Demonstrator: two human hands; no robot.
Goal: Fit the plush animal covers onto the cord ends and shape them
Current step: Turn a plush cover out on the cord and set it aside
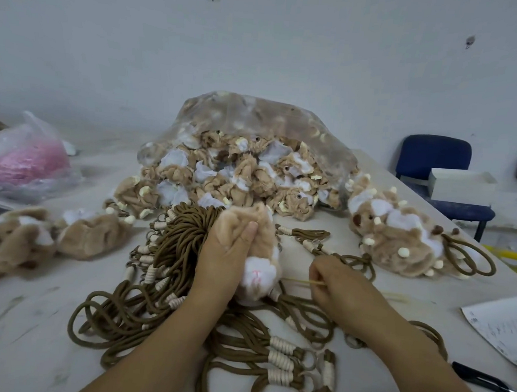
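My left hand (225,254) grips a tan plush animal cover (263,239) with a white muzzle and pink stitching, thumb pressed on its top. My right hand (333,283) pinches a thin pale stick (297,280) whose tip points at the cover's white end. Both hands hover over a tangle of brown cords (165,281) with cream wrapped ends and rings. A clear bag (256,119) spills several unfitted covers behind. Finished plush animals with cord loops (401,239) lie at the right.
More plush pieces (34,235) lie at the left. A plastic bag with pink contents (24,161) sits far left. Paper (505,326) and a black pen (480,378) lie at the table's right edge. A blue chair (434,159) holds a white box (463,185).
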